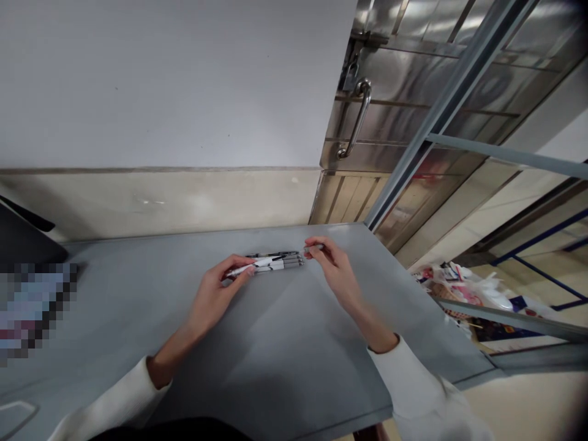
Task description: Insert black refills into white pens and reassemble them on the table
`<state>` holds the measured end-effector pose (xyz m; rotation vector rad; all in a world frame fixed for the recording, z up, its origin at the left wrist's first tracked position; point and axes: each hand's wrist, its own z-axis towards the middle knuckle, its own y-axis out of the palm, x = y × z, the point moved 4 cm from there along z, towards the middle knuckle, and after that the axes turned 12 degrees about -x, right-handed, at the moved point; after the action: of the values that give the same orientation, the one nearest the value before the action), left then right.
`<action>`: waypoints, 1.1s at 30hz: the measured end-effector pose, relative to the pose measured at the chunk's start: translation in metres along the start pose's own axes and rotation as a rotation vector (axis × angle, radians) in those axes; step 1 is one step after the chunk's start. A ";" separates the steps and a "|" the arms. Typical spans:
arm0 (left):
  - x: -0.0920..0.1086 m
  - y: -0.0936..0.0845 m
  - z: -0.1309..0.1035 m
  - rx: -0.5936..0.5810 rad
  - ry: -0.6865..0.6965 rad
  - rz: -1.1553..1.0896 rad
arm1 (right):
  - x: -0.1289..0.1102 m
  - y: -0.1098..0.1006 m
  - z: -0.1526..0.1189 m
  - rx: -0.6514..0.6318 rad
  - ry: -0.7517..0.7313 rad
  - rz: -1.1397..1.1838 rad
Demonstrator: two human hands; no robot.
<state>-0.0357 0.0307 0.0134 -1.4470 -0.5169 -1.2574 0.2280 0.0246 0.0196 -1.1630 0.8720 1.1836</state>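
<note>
My left hand (217,286) is closed on a white pen (263,264), which lies slanted over the others with its dark end pointing right. Beneath and beside it, several white pens with clear grey tips (293,263) lie side by side on the grey tabletop (271,343). A dark pen (275,253) rests along the far side of this row. Just right of the pen tips, my right hand (337,269) pinches a small grey pen part (314,248) between thumb and fingers. Its exact kind is too small to make out.
A pale wall (184,202) runs behind the table. On the left are a black object (25,239) and a blurred-out item (32,306). To the right stand a metal frame (427,141), a padlocked steel door (386,79) and plastic bags (478,291).
</note>
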 end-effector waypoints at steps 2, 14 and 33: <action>0.001 0.001 -0.001 -0.004 0.003 0.007 | 0.000 0.002 0.000 -0.020 -0.005 -0.008; 0.002 0.002 0.000 -0.034 -0.011 -0.013 | -0.003 0.006 -0.002 -0.106 0.003 -0.067; 0.005 0.011 -0.002 -0.155 0.050 -0.007 | -0.011 0.033 -0.011 -0.343 0.049 0.000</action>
<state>-0.0259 0.0240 0.0125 -1.5386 -0.3978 -1.3601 0.1942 0.0113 0.0206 -1.4728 0.7217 1.3439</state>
